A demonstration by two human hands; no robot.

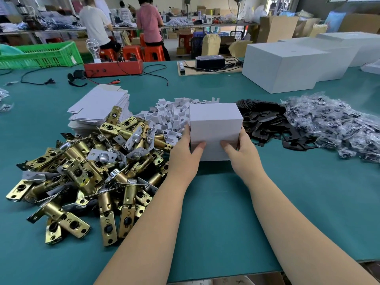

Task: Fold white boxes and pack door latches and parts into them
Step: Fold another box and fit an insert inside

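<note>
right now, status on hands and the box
Left hand and right hand both gripping small white box. Box folded, closed, upright on table. Latch pile left, nothing blocking.

Matt white cardboard box (214, 124); glossy brass-toned metal latches (82, 173) (some silvery); matt, perhaps rubbery, green table (226, 212).

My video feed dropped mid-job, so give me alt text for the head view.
Both hands hold a small folded white box upright on the green table, the left hand and right hand with thumbs pressing its near face. Brass door latches lie piled to the left; flat box blanks, white inserts, black plates and bagged parts lie behind.
</note>
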